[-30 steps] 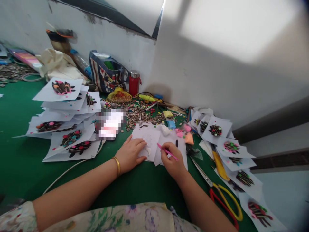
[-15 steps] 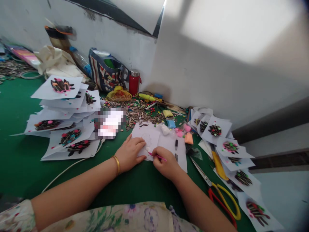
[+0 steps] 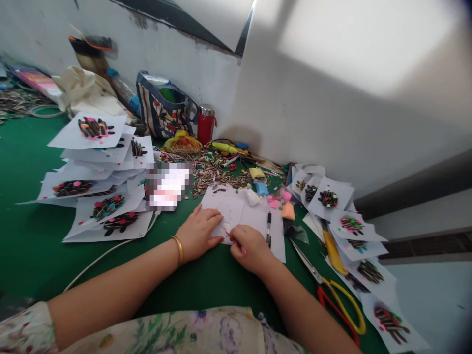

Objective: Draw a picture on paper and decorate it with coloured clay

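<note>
My left hand point(image 3: 201, 227) lies flat on a sheet of white paper point(image 3: 210, 199), its fingers stretched out along the left edge. My right hand point(image 3: 250, 247) is closed around a thin pink tool point(image 3: 228, 234), most of which the fingers hide; its kind is unclear. The tool's tip touches a small whitish lump point(image 3: 226, 226) on the paper, beside a faint raised white pattern point(image 3: 224, 214). To the right of my right hand, a black pen point(image 3: 269, 227) rests on another white sheet point(image 3: 255, 216). Lumps of white clay point(image 3: 252, 197), blue clay point(image 3: 261, 189) and orange clay point(image 3: 288, 211) sit behind.
Sheets with seed figures form a stack point(image 3: 106, 172) at left and an overlapping row point(image 3: 354, 223) at right. Scissors point(image 3: 332, 295) lie open near my right forearm. A phone point(image 3: 168, 188) with a cable, loose sunflower seeds point(image 3: 210, 174) and a red flask point(image 3: 205, 125) are farther back.
My right hand has turned and shifted slightly, so less of the pink tool's shaft shows. My left hand stays in place on the paper.
</note>
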Demonstrator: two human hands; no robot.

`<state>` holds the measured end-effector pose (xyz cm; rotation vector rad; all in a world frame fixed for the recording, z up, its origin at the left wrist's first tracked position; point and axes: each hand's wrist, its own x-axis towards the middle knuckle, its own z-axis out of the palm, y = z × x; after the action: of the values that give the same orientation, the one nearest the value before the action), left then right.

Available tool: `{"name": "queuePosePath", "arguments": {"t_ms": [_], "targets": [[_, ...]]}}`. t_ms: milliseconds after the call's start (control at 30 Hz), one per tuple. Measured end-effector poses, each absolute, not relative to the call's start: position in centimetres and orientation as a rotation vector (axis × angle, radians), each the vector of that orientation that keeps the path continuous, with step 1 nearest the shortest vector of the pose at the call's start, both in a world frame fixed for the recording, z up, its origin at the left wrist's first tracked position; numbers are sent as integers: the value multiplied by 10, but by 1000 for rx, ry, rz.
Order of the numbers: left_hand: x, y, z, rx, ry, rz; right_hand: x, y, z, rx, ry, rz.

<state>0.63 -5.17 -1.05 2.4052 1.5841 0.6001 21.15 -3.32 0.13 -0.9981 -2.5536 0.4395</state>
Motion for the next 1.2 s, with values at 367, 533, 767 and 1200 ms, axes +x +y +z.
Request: {"name": "queuePosePath", "arguments": {"t_ms": [367,533,767,1200], "targets": [[7,-52,-11,2410,1587,563,214,-34,3,-1045,-2615,533],[6,-52,-11,2402,1593,584,215,-36,7,-967,-2528,712],[5,-52,-10,2401,1570,603,223,-33,10,-1100,-2336,735],[11,-55,4,2529,1365,772,219,-36,20,-1004,-2122,1239]]}}
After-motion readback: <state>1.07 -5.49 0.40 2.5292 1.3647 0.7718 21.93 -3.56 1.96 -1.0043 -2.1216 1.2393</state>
